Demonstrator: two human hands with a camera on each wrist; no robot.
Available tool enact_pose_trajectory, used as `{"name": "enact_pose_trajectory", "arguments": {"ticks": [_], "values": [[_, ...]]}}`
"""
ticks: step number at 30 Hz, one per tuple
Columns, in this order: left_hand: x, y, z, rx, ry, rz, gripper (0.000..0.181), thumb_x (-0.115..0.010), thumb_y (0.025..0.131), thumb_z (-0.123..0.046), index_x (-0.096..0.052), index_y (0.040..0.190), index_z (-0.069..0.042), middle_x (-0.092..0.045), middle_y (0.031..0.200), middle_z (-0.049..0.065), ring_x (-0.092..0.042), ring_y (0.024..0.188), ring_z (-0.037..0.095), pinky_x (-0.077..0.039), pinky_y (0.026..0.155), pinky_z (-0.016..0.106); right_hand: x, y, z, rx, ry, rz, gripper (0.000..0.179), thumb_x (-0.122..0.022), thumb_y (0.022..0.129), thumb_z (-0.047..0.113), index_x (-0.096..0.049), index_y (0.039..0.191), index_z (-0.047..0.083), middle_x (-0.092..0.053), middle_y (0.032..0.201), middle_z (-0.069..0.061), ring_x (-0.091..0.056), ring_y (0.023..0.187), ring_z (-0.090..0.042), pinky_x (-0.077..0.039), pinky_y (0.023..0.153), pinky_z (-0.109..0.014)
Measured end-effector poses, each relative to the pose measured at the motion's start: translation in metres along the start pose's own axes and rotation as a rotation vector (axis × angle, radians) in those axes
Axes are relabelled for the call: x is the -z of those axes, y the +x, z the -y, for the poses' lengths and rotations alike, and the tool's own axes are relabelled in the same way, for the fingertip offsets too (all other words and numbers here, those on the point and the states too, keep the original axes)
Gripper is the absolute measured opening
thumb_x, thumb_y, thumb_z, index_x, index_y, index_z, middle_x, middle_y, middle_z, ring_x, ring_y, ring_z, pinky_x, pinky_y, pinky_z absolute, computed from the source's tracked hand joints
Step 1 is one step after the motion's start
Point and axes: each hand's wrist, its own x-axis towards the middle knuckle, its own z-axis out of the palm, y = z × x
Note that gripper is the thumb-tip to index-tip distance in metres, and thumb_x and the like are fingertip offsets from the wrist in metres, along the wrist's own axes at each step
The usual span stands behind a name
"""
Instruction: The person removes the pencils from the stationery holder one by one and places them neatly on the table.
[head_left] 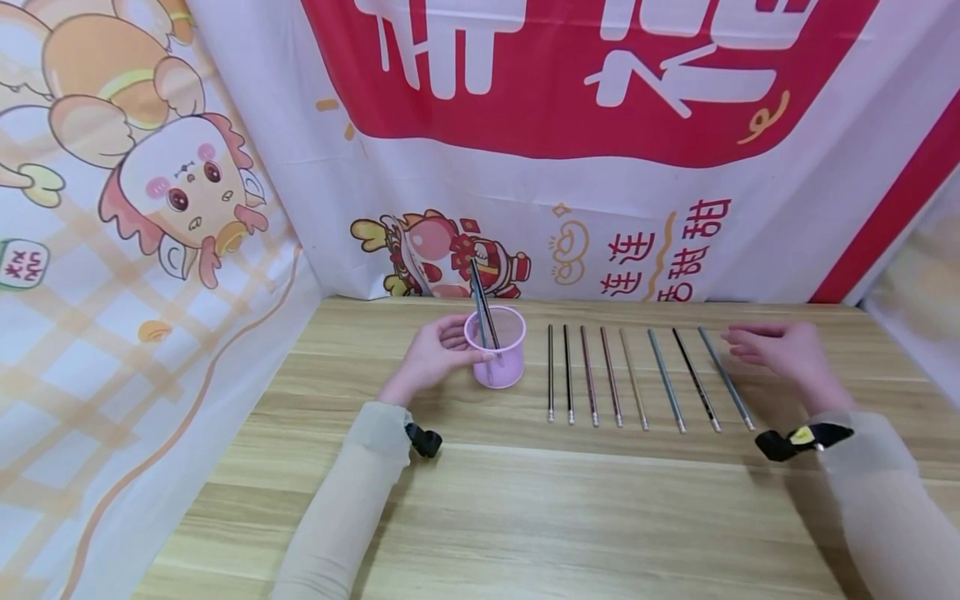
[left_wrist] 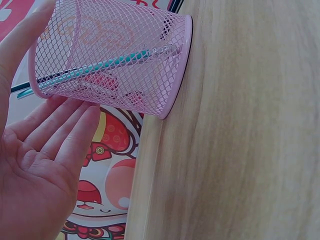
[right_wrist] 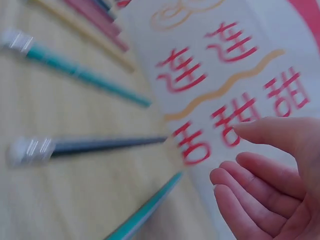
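Note:
A pink mesh pencil cup (head_left: 501,372) stands upright at the back of the table. My left hand (head_left: 431,354) holds it near the rim, thumb on the near side and fingers (left_wrist: 75,127) round the other. Inside lean a teal pencil (left_wrist: 112,63) and a dark one, eraser ends down. To the cup's right several pencils lie in a row, among them a beige pencil (head_left: 633,379) and a black pencil (head_left: 696,379). My right hand (head_left: 783,354) hovers just beside the rightmost teal pencil (head_left: 726,377), fingers loosely bent, thumb apart, nothing between them.
The wooden table (head_left: 525,517) spreads out in front of the row. Behind it hangs a printed cloth (head_left: 570,183) with red lettering, and another patterned cloth (head_left: 247,333) borders the left side. A black wrist camera (head_left: 425,440) sits at my left cuff.

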Motion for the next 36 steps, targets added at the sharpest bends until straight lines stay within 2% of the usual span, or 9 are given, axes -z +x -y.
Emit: {"name": "enact_pose_trajectory", "arguments": {"ticks": [3, 10, 15, 19, 24, 27, 30, 33, 36], "values": [[0.0, 0.0, 0.0, 0.004, -0.006, 0.006, 0.079, -0.092, 0.077, -0.017, -0.053, 0.143, -0.002, -0.06, 0.138, 0.016, -0.06, 0.124, 0.028, -0.05, 0.104, 0.033, -0.001, -0.003, 0.014, 0.013, 0.104, -0.046, 0.073, -0.075, 0.093, 0.043, -0.054, 0.14, -0.008, -0.073, 0.096, 0.017, -0.072, 0.087, -0.003, -0.059, 0.076, -0.017], [0.001, 0.001, 0.001, 0.03, -0.025, 0.018, 0.079, -0.09, 0.079, -0.013, -0.05, 0.146, -0.001, -0.057, 0.141, 0.018, -0.057, 0.128, 0.031, -0.047, 0.108, 0.037, -0.009, -0.01, 0.044, 0.007, 0.142, -0.077, 0.083, -0.078, 0.084, 0.053, -0.056, 0.143, 0.0, -0.071, 0.1, 0.021, -0.071, 0.094, -0.002, -0.056, 0.08, -0.014], [0.001, 0.003, -0.001, 0.04, -0.02, 0.029, 0.078, -0.089, 0.079, -0.007, -0.049, 0.145, 0.003, -0.056, 0.141, 0.022, -0.056, 0.129, 0.035, -0.047, 0.109, 0.041, -0.023, -0.012, 0.064, 0.015, 0.142, -0.031, 0.084, -0.076, 0.084, 0.057, -0.054, 0.146, 0.005, -0.067, 0.113, 0.016, -0.068, 0.102, -0.002, -0.054, 0.084, -0.014], [0.001, 0.001, -0.001, 0.037, -0.022, 0.02, 0.079, -0.09, 0.078, -0.009, -0.05, 0.145, 0.002, -0.057, 0.141, 0.02, -0.057, 0.128, 0.032, -0.047, 0.108, 0.039, -0.039, -0.013, 0.078, 0.049, 0.173, 0.005, 0.08, -0.075, 0.086, 0.056, -0.055, 0.145, 0.006, -0.067, 0.122, 0.01, -0.067, 0.109, -0.006, -0.053, 0.091, -0.017], [0.0, 0.0, 0.0, 0.022, -0.018, 0.008, 0.078, -0.092, 0.077, -0.015, -0.053, 0.144, -0.002, -0.06, 0.139, 0.015, -0.059, 0.125, 0.027, -0.049, 0.106, 0.033, -0.059, -0.011, 0.094, 0.095, 0.21, 0.057, 0.073, -0.075, 0.089, 0.051, -0.057, 0.143, 0.006, -0.07, 0.124, 0.007, -0.066, 0.111, -0.009, -0.045, 0.11, -0.036], [0.0, -0.001, -0.001, 0.008, -0.015, 0.005, 0.078, -0.092, 0.077, -0.017, -0.054, 0.143, -0.003, -0.061, 0.137, 0.015, -0.06, 0.124, 0.027, -0.05, 0.104, 0.032, -0.073, -0.008, 0.102, 0.127, 0.238, 0.079, 0.068, -0.078, 0.089, 0.046, -0.059, 0.14, 0.003, -0.071, 0.121, 0.006, -0.067, 0.109, -0.01, -0.046, 0.109, -0.039], [0.0, -0.001, -0.001, 0.001, -0.015, 0.005, 0.078, -0.092, 0.076, -0.017, -0.054, 0.142, -0.003, -0.061, 0.137, 0.015, -0.06, 0.123, 0.027, -0.051, 0.104, 0.032, -0.088, -0.006, 0.109, 0.156, 0.261, 0.092, 0.064, -0.08, 0.088, 0.042, -0.064, 0.135, 0.002, -0.073, 0.118, 0.003, -0.069, 0.107, -0.013, -0.051, 0.103, -0.032], [-0.001, -0.001, -0.002, -0.002, -0.014, 0.007, 0.077, -0.092, 0.076, -0.016, -0.054, 0.142, -0.002, -0.061, 0.137, 0.015, -0.06, 0.123, 0.028, -0.051, 0.104, 0.033, -0.103, -0.004, 0.116, 0.172, 0.271, 0.11, 0.061, -0.082, 0.087, 0.042, -0.067, 0.132, 0.004, -0.073, 0.118, 0.001, -0.069, 0.108, -0.017, -0.05, 0.104, -0.031], [-0.001, -0.008, -0.016, 0.01, -0.02, 0.021, 0.077, -0.091, 0.078, -0.012, -0.052, 0.143, 0.002, -0.059, 0.138, 0.02, -0.058, 0.126, 0.032, -0.049, 0.107, 0.037, -0.118, -0.001, 0.12, 0.194, 0.236, 0.115, 0.059, -0.082, 0.085, 0.045, -0.069, 0.129, 0.008, -0.072, 0.121, -0.002, -0.068, 0.11, -0.02, -0.046, 0.109, -0.039]]}}
